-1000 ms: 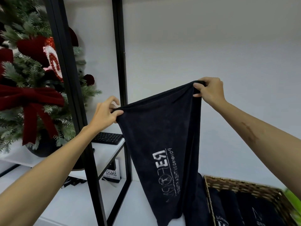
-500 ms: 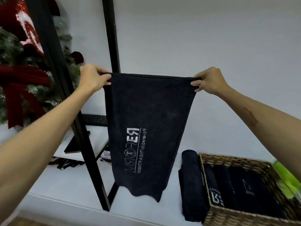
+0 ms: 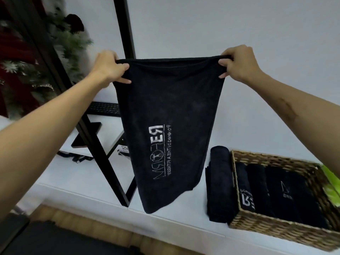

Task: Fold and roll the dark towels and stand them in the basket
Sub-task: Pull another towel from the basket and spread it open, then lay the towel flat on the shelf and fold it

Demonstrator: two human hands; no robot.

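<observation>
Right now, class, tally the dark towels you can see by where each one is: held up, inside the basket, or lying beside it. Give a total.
Held up by both hands, the hanging towel: 1
Rolled towels in the wicker basket, as far as the folds show: 4
Loose towel beside the basket: 1
Total: 6

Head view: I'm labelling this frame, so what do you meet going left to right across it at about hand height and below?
Christmas tree → left hand → hanging dark towel → right hand; lower down, rolled towel on the surface → wicker basket holding towels.
</observation>
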